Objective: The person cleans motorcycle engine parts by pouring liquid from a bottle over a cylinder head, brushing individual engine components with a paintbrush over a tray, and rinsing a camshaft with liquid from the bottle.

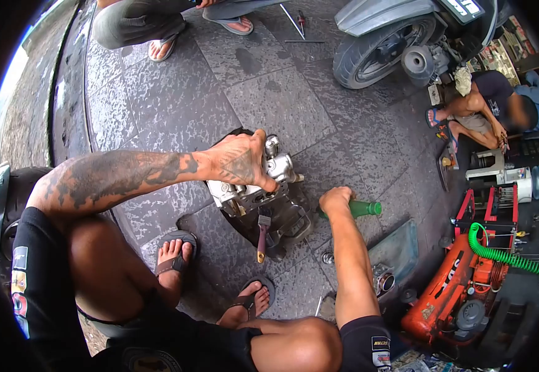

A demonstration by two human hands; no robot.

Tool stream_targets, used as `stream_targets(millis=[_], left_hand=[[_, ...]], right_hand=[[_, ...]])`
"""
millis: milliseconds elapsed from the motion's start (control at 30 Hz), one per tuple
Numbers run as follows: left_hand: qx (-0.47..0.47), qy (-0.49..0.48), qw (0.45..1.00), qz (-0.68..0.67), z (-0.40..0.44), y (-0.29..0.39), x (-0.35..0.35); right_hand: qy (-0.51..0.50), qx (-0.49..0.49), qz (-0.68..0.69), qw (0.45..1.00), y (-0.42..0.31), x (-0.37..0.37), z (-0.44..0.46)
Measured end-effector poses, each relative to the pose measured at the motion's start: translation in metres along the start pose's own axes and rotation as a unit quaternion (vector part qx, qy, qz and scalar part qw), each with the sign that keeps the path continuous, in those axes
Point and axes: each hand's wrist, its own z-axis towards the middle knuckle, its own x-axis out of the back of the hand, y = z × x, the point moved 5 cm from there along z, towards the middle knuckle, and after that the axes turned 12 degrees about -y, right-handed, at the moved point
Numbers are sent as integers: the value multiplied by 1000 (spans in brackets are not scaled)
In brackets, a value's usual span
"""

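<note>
My left hand [242, 162] is closed over the top of a silver metal engine part [278, 168], fingers wrapped on its upper edge. That part rests over a dark tray-like container [294, 217] on the paved floor. A brush [262, 239] with a purple handle leans at the container's near side. To the right, my right hand [337, 199] is wrapped round a green bottle [365, 208], which lies tilted sideways with its green end pointing right.
A shallow tray [396, 251] and a round metal part [384, 280] lie near my right forearm. An orange compressor [449, 288] with a green coiled hose [511, 260] stands at right. A motorcycle wheel [381, 53] is above. One person [139, 22] squats ahead; others sit at right.
</note>
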Motion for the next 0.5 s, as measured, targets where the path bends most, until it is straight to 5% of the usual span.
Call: stream_targets(millis=[167, 500], left_hand=[[-7, 3, 999, 32, 1, -3, -2], [4, -2, 999, 44, -9, -1, 1]], right_hand=[[-17, 29, -70, 997, -11, -2, -11], [-63, 21, 25, 997, 0, 4, -21]])
